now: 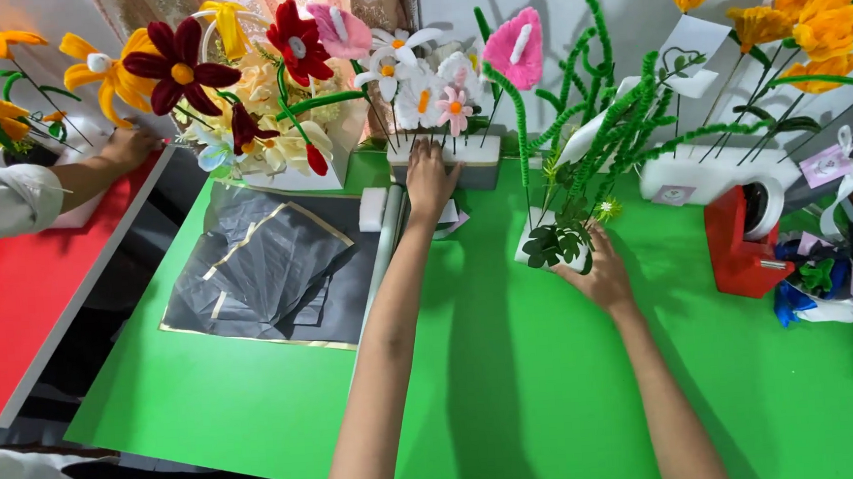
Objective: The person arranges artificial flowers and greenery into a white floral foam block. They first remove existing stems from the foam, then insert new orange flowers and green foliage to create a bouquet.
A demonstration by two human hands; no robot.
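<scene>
The left hand is pressed flat on a foam block of white flowers; a leafy stem block is grasped by the right hand; black wrapping paper lies unused on the worktop

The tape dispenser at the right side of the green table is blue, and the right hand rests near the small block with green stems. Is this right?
Not quite. The head view shows the tape dispenser is red, not blue. The rest holds: it stands at the right of the green table, and the right hand rests by the block with green stems.
</scene>
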